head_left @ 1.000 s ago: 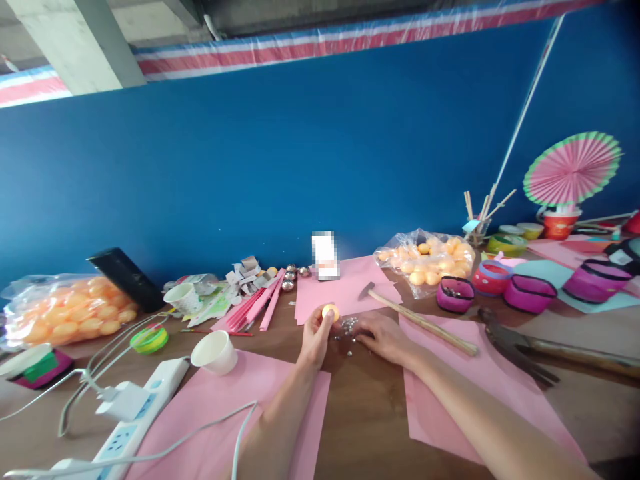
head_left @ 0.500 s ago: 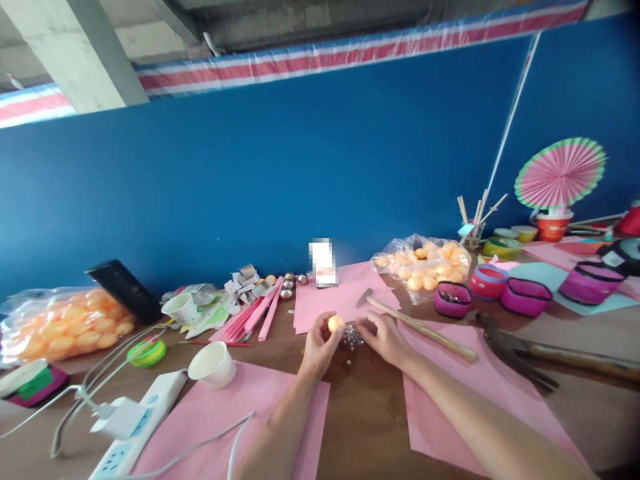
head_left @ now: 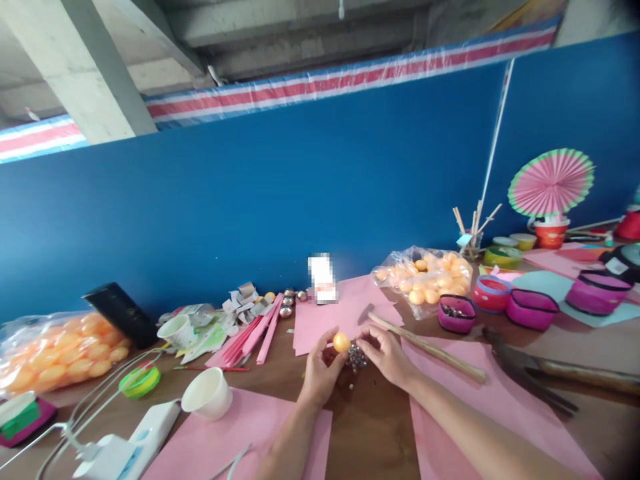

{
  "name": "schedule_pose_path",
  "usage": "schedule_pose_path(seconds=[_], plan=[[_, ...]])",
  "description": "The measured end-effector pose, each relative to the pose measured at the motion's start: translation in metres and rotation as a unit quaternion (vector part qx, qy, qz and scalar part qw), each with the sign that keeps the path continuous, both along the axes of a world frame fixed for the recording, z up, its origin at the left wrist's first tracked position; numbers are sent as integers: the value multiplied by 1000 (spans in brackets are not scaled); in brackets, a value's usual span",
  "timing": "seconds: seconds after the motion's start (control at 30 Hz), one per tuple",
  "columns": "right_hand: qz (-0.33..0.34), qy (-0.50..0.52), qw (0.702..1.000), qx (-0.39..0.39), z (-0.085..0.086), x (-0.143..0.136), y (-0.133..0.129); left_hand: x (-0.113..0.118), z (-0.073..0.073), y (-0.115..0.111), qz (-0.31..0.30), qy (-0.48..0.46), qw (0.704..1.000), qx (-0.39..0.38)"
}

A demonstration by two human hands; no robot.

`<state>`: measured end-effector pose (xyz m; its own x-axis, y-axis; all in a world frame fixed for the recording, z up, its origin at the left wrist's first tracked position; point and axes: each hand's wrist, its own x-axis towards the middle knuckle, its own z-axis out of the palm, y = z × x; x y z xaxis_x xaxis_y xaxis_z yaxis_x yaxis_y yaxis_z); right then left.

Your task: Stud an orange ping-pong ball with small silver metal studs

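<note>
At the left end of my view, a crinkled clear bag (head_left: 60,357) bulges with smooth orange balls, too many packed together for me to count. A black box (head_left: 119,313), flat-sided and tilted, leans beside it. Nearer me lie one white plastic power strip (head_left: 155,427) and one round yellow-green ring (head_left: 140,381). I count two cups here: a patterned paper one (head_left: 177,333) behind and a plain white one (head_left: 207,395) in front, near a flat pink sheet (head_left: 250,417). Then comes a fan of narrow pink strips (head_left: 253,330), with four shiny steel balls (head_left: 286,311) just past their far end.

At the middle, my left hand (head_left: 321,373) grips one glossy orange ball (head_left: 341,343) between thumb and fingers, above the brown table (head_left: 370,433). Touching or just beside it is a heap of tiny bright metal bits (head_left: 357,358), past counting. My right hand (head_left: 389,360) is at the heap's other side, thumb and fingertips close together; I cannot tell whether they pinch a bit.

Further right I have two wooden-handled hammers, one slim (head_left: 430,347) and one heavy with a claw (head_left: 530,373), a second clear bag (head_left: 425,277), and three magenta fabric baskets (head_left: 531,310) with black rims.
</note>
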<state>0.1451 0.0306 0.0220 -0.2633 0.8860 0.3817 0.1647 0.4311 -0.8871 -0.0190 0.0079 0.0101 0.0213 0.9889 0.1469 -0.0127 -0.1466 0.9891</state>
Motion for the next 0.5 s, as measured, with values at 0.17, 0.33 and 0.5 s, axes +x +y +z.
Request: schedule_pose_path(seconds=[0.17,0.33,0.5], plan=[[9,35,999,-35,2,0,1,-1,1,0,-10,-18,1000,3],[36,87,991,-94,0,2,3,-2,-2,1,12,-19,1000,8],[62,145,976,-149,-2,-1,3,-2,-4,2,12,-19,1000,-3]])
